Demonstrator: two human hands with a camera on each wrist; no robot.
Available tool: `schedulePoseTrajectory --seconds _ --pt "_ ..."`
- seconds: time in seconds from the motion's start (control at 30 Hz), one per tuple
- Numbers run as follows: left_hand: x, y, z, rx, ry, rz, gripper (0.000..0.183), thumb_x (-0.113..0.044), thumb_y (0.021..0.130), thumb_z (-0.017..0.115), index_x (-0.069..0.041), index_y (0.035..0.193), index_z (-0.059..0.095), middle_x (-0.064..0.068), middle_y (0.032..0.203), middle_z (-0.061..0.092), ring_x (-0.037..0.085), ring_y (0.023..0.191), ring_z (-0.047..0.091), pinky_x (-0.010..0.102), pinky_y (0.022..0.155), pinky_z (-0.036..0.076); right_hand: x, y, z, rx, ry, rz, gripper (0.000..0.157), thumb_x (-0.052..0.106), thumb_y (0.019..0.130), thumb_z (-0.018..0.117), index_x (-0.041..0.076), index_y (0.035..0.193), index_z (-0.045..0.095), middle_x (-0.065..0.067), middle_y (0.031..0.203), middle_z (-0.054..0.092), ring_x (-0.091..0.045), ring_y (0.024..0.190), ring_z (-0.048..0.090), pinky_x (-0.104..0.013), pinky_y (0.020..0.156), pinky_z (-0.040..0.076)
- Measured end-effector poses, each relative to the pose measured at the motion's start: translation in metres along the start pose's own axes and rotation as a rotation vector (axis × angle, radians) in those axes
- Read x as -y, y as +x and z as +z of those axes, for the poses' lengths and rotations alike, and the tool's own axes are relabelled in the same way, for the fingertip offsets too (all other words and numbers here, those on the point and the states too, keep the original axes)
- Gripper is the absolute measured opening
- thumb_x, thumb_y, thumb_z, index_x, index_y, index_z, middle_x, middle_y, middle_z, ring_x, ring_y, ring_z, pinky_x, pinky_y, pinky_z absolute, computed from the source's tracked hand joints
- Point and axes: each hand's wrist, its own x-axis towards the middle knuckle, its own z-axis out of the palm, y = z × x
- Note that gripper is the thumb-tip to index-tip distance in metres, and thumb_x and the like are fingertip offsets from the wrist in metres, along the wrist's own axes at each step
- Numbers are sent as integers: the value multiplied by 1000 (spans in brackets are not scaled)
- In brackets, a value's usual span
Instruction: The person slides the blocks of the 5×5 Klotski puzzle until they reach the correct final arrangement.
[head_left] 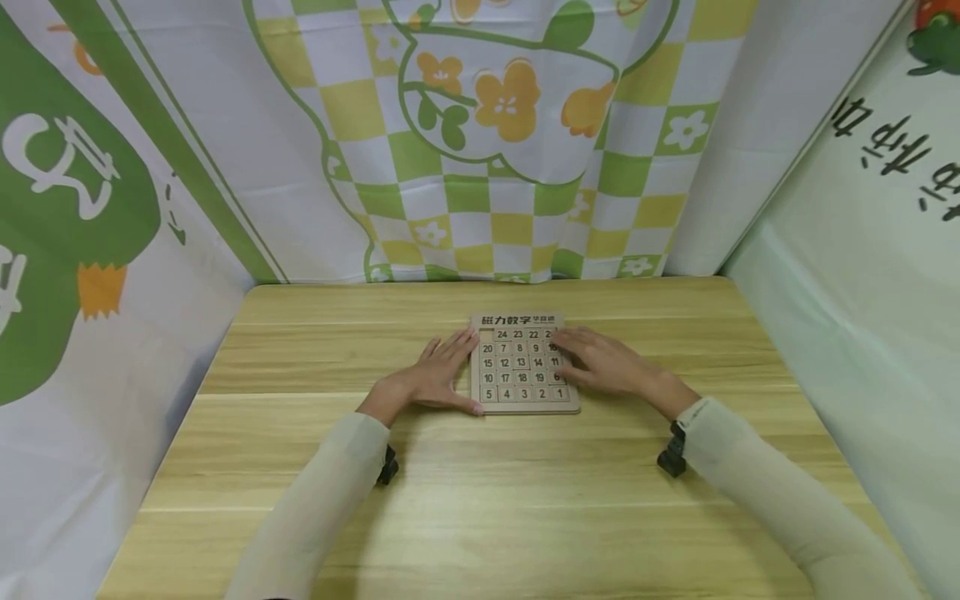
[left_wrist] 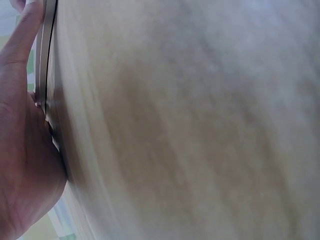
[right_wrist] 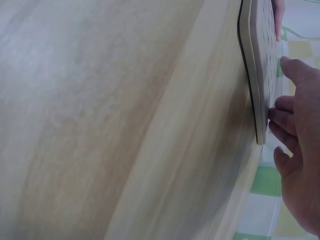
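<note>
A wooden sliding number puzzle lies flat on the table, its rows of numbered tiles in a frame with dark lettering along the far edge. One bare slot shows at its far left corner. My left hand rests against the puzzle's left side, fingers extended along it and thumb at the near left corner. From the right, my right hand reaches over the right column, its fingertips covering parts of some tiles. In the right wrist view its fingers are slightly bent at the puzzle's edge, with the thumb held above the tiles.
The wood-grain table stretches around the puzzle on all sides. A green and yellow checkered curtain hangs behind its far edge. Printed white cloths hang at both sides. A black wrist device sits below the right sleeve.
</note>
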Motion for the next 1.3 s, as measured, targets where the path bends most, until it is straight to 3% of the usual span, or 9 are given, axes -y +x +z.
schedulePoseTrajectory --seconds 0.4,0.83,1.13,1.3 --pt "15 3 12 -28 -105 13 142 -89 75 69 -14 171 -3 5 179 -11 27 165 -9 57 130 -10 12 14 5 5 3 -36 67 39 106 64 -5 154 48 -26 160 47 -47 149 42 -61 125 31" --pt "19 6 15 -25 -77 0 143 -91 73 69 -15 172 -2 3 179 -11 23 165 -9 54 131 -10 21 23 8 -15 0 -53 65 39 106 65 -5 152 52 -27 157 50 -47 147 45 -59 124 34" --pt "7 2 6 -9 -71 5 140 -81 78 74 -10 171 -2 10 178 -10 30 165 -6 56 131 -9 20 12 7 -50 4 -72 63 36 106 66 -5 152 52 -28 156 51 -48 146 46 -61 123 35" --pt "14 7 13 -28 -82 9 143 -90 74 69 -14 171 -3 6 178 -12 26 165 -9 53 130 -11 22 -2 3 -63 -2 -91 62 33 104 69 -5 151 53 -27 156 51 -48 145 47 -61 122 36"
